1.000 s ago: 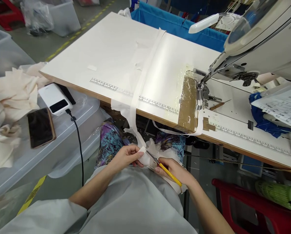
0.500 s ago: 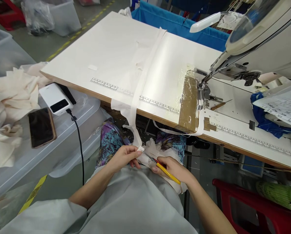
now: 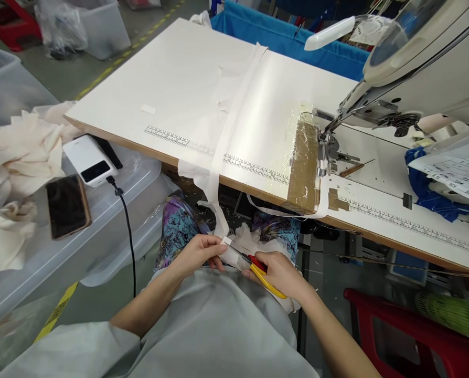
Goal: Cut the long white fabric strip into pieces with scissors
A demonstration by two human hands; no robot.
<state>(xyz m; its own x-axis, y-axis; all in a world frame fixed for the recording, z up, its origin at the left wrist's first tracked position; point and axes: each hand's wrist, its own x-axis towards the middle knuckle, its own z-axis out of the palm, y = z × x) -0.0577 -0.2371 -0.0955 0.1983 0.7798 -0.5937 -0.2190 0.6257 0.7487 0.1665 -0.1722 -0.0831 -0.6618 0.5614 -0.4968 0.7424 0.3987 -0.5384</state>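
one snips (image 3: pixel 263 273); two hands (image 3: pixel 197 253)

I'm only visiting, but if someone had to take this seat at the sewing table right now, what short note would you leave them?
Left hand: pinches the end of the white fabric strip over the lap.
Right hand: grips the yellow-handled snips, blades at the strip end beside the left fingers.
Strip: hangs from the table down to the hands.
Done: strip end gathered at the lap.
Left: whether the cut is finished cannot be told; sewing machine sits idle to the right.
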